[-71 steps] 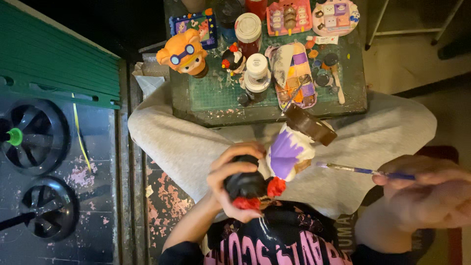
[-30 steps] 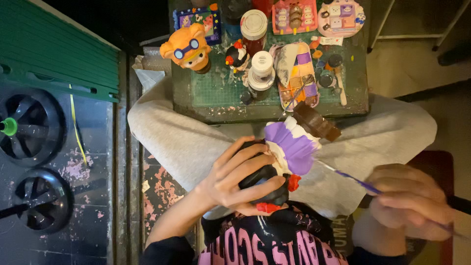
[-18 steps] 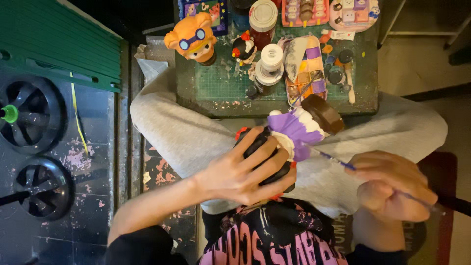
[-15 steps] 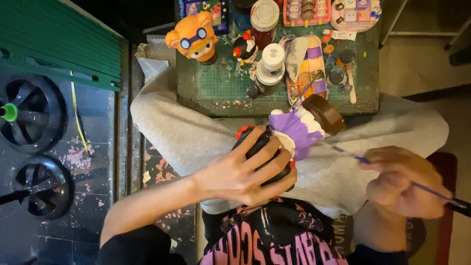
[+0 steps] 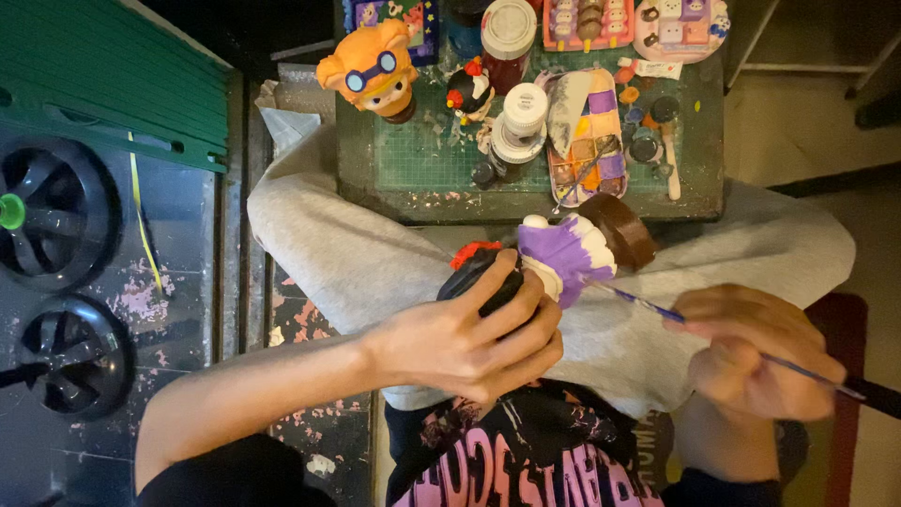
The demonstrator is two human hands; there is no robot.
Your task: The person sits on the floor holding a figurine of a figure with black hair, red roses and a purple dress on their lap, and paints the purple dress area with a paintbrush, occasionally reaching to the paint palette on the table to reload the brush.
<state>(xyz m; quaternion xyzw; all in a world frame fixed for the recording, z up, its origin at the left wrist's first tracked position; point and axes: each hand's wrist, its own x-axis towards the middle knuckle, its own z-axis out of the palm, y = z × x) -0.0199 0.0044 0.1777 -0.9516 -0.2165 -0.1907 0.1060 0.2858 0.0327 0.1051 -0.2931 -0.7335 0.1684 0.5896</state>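
My left hand (image 5: 469, 338) grips a small figurine (image 5: 563, 258) with a black head, red trim, a purple and white body and a brown base, held over my lap. My right hand (image 5: 760, 352) holds a thin paintbrush (image 5: 657, 305); its tip touches the purple part of the figurine. A paint palette (image 5: 587, 136) with several colours lies on the low table just above the figurine.
The low green-topped table (image 5: 422, 174) carries an orange figurine with goggles (image 5: 371, 75), a small black and red figurine (image 5: 469, 91), paint jars (image 5: 519, 122), and small paint pots (image 5: 648, 141). Two black wheels (image 5: 47, 221) and a green board (image 5: 103, 103) sit at left. My knees in grey trousers (image 5: 347, 253) flank the table.
My left hand has turned the figurine and shifted its grip over the black head. My right hand moved left and brought the brush tip onto the purple body.
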